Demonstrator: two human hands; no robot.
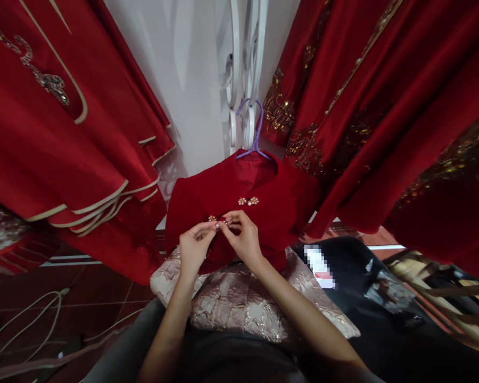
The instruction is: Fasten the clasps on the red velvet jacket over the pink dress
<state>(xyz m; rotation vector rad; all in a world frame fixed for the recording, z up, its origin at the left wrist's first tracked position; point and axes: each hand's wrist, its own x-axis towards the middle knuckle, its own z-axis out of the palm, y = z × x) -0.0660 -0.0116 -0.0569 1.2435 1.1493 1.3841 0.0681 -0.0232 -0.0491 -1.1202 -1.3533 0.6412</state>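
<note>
A red garment (287,197) on a purple hanger (258,127) lies across a patterned cushion (239,306) on my lap. Near its neckline sits a fastened pearl-and-gold clasp (248,201). Lower down, my left hand (195,244) and my right hand (242,234) meet at a second pearl clasp (212,218). Both hands are closed in a pinch, thumb against fingers, one on each side of the clasp. The fingertips cover much of this clasp, so whether its halves are joined cannot be made out.
Red garments with pale piping (104,159) hang at left, and red garments with gold trim (367,106) hang at right. White metal scrollwork (233,64) stands behind. On a dark surface (343,308) at right lie a blurred-out bright item (319,266) and a clear plastic bag (391,292). A cable (58,308) lies at left.
</note>
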